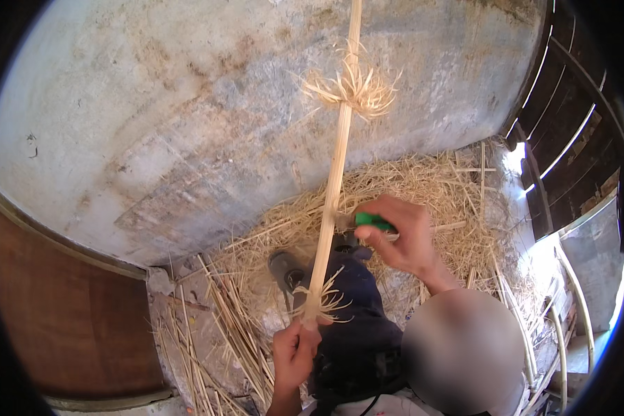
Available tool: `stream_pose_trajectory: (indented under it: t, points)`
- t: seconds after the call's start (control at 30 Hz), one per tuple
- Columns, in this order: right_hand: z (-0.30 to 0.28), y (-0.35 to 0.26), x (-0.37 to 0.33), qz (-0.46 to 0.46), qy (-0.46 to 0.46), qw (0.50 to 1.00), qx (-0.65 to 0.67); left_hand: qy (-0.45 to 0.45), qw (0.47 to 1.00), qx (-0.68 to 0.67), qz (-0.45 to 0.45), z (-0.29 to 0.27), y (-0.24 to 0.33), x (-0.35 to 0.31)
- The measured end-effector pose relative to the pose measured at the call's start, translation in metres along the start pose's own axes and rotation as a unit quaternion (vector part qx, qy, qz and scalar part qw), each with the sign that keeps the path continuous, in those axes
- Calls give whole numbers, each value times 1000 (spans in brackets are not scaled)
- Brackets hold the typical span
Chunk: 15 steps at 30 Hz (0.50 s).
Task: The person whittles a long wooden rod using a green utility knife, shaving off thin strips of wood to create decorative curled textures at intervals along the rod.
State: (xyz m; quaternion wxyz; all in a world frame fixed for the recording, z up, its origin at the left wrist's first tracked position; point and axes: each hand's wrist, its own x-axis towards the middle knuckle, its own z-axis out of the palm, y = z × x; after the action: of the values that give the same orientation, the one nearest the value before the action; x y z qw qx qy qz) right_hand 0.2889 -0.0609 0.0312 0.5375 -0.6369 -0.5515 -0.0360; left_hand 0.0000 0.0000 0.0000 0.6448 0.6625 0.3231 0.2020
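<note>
The top of your pale stick (334,173) is cut off; your left hand (297,351) hides its lower end. Right of the stick, your right hand (403,236) partly covers the green handle (373,220); a round blur (464,352) masks your forearm (442,279).

Stained wall (187,125) is bordering floor (255,305); daylight (514,159) is entering between dark slats (553,139), right; brown panel (69,305) is standing left.

- L grip (297,351) on stick (336,159), low end; stick over legs (350,298), before wall (256,125)
- R grip (403,230) + tool (376,222) just R of stick
- 2 curl clusters (357,93) on stick: 1 high, 1 nr L grip
- Shavings (457,194) on floor (396,281) btwn legs & wall
- Loose strips (239,329) on floor, L of legs
- Panel (55,305) far L, slats (572,100) far R
</note>
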Motion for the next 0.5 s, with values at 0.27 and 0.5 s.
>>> stream_pose_trajectory:
  t: [0.27, 0.5]
  points:
    - [11, -6, -31, -87, -80, 991, -63, -18, 997, -68, -17, 14, 11, 13]
    - [12, -13, -31, -90, -30, 989, -109, 7, 1000, -2, 12, 19, 11, 17]
